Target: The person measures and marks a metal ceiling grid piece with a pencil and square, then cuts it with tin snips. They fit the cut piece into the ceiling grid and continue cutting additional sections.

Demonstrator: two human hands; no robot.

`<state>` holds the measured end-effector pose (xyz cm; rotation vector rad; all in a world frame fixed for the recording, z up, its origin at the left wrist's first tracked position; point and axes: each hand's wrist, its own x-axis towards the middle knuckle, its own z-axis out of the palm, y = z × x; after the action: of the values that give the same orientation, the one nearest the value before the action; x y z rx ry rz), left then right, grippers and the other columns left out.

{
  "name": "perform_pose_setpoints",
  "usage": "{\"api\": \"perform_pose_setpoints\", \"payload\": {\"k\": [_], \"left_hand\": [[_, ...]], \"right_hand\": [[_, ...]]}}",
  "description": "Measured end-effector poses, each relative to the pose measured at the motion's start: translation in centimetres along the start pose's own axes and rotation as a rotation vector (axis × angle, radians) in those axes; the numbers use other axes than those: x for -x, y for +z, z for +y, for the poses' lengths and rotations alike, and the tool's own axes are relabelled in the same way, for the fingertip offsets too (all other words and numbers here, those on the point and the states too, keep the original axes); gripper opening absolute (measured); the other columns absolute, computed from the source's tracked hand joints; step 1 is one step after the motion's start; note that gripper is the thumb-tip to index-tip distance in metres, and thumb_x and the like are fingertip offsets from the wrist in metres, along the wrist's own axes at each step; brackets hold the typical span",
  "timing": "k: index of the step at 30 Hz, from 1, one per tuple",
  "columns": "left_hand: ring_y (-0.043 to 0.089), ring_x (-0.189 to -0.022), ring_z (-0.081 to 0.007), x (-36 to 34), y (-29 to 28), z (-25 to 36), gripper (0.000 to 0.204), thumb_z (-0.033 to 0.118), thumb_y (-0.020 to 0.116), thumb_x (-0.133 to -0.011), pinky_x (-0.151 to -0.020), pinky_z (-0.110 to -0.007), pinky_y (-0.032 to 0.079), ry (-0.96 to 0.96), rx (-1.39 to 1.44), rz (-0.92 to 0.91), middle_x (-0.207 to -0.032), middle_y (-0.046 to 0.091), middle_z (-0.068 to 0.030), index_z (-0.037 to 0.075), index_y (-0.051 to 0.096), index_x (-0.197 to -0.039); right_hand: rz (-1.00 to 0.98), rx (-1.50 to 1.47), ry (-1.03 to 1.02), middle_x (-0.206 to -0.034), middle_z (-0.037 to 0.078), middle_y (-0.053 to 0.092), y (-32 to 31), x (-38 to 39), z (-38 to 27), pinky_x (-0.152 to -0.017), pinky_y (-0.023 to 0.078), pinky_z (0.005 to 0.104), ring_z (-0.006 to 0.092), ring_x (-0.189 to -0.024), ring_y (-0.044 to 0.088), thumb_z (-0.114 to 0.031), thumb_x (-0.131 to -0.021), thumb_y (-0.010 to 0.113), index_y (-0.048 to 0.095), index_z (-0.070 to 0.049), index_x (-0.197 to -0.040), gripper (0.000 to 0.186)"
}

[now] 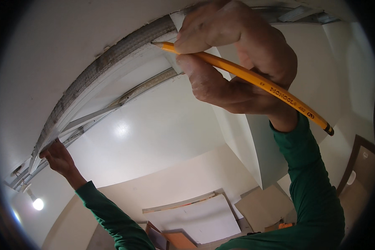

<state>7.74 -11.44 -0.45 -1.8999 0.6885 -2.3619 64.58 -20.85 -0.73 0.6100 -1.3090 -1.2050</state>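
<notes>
My right hand (241, 54) is raised close to the camera, its thumb and fingers pinched on a yellow pencil (248, 76) with a dark end cap. The pencil tip points left and meets or nearly meets a long pale strip (102, 80) along the ceiling opening. Whether the tip touches it I cannot tell. Farther off at the left, my left hand (60, 158) reaches up, fingers closed round the strip's lower end. A rough grey edge (104, 62) runs beside the strip.
Metal framing (146, 85) crosses the opening overhead. A lit bulb (38, 204) hangs at lower left. Below, white boards (196, 218) lean near the wall, beside a brown panel (264, 204). A brown-framed door (360, 166) stands at right.
</notes>
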Motion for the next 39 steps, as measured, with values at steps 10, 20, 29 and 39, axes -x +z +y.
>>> {"api": "perform_pose_setpoints", "payload": {"k": [10, 20, 29, 39], "left_hand": [[0.041, -0.154, -0.0267, 0.0, 0.2, 0.6, 0.068, 0.054, 0.072, -0.101, -0.134, -0.049, 0.022, -0.006, -0.021, 0.001, -0.164, 0.05, -0.0085, 0.016, 0.054, -0.155], [0.034, -0.158, -0.027, -0.1, -0.2, 0.7, 0.076, 0.059, 0.068, -0.101, -0.135, -0.05, 0.021, -0.007, -0.04, 0.005, -0.17, 0.041, -0.0089, 0.016, 0.047, -0.161], [0.038, -0.155, -0.0259, 0.3, 0.5, 0.5, 0.072, 0.057, 0.07, -0.101, -0.135, -0.049, 0.022, -0.015, -0.014, 0.031, -0.166, 0.047, -0.0082, 0.015, 0.052, -0.157], [0.041, -0.153, -0.0254, 0.5, -1.4, 0.0, 0.073, 0.056, 0.07, -0.101, -0.134, -0.048, 0.022, -0.026, 0.035, 0.04, -0.166, 0.048, -0.0071, 0.014, 0.052, -0.158]], "right_hand": [[-0.302, -0.052, -0.001, -0.103, 0.012, 0.073, -2.4, 0.0, -0.3, -0.083, 0.062, 0.0324, 0.0221, -0.096, 0.072, 0.009, -0.08, 0.08, 0.066, 0.002, -0.121, 0.044], [-0.042, 0.031, -0.003, -0.085, 0.002, 0.071, 0.5, 0.6, 0.3, -0.073, 0.059, 0.0291, 0.0154, -0.077, 0.072, -0.01, -0.083, 0.088, 0.068, -0.012, -0.097, 0.025], [-0.086, 0.175, 0.064, -0.083, 0.003, 0.071, 0.0, -0.1, -1.0, -0.074, 0.059, 0.0284, 0.0173, -0.078, 0.073, -0.006, -0.08, 0.088, 0.071, -0.014, -0.097, 0.025], [-0.058, 0.081, 0.058, -0.086, 0.001, 0.069, 0.3, 0.8, -0.7, -0.072, 0.06, 0.0293, 0.0159, -0.08, 0.07, -0.011, -0.081, 0.09, 0.068, -0.014, -0.095, 0.026]]}}
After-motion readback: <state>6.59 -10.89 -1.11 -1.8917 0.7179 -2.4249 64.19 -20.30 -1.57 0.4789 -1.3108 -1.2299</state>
